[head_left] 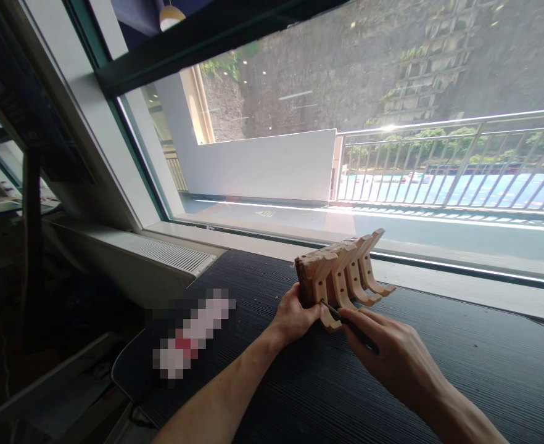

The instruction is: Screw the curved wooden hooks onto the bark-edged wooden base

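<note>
A wooden hook rack point(307, 281) stands tilted above the table, with several pale curved hooks along its brown, rough-edged board. Dark round holes or screw heads dot each hook; I cannot tell which. My left hand point(295, 316) grips the rack's near lower end, thumb in front and fingers partly hidden behind the board. In my right hand point(385, 339) is a screwdriver point(363, 338) with a black handle and thin dark shaft. Its tip meets the lower part of the nearest hook point(319, 282), close to my left thumb. The screw there is too small to make out.
The dark, ribbed table point(475, 345) has a rounded left end. A blurred-out pinkish item point(202, 327) lies on it at left. Behind the table are a white sill and a large window, with a vented white unit point(161, 250) at back left.
</note>
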### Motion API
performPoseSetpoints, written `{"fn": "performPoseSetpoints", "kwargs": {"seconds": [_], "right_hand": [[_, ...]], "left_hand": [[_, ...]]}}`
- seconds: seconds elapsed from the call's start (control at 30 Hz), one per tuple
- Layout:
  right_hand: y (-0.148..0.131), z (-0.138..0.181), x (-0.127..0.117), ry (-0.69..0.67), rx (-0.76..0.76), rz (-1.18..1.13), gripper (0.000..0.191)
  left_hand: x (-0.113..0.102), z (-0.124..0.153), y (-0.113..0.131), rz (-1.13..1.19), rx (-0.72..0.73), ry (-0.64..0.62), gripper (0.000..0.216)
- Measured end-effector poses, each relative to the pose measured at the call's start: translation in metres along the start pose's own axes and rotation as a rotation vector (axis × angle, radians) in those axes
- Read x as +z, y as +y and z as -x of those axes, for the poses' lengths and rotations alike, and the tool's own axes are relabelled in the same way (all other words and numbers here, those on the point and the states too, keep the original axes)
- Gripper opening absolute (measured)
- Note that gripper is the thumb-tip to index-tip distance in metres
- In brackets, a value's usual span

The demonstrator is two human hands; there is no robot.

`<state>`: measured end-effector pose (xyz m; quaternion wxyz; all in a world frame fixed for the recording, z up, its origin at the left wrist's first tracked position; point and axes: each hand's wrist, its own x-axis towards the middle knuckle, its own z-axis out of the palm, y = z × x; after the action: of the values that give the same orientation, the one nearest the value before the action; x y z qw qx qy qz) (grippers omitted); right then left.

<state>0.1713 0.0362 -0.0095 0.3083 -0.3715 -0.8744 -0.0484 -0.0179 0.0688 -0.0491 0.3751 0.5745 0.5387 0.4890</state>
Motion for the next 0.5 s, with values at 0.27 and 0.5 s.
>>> {"fn": "performPoseSetpoints", "kwargs": {"seconds": [0.27,0.5], "right_hand": [[-0.0017,-0.0022,0.0008,-0.023,0.031,0.001,0.026],[-0.0036,-0.0009,-0.0056,0.037,0.080,0.008,0.024]], "left_hand": [[0.0009,-0.0028,-0.0038,0.048,0.009,-0.020,0.033],[0.0000,-0.0016,-0.0013,0.220,-0.050,-0.088,0.037]]}}
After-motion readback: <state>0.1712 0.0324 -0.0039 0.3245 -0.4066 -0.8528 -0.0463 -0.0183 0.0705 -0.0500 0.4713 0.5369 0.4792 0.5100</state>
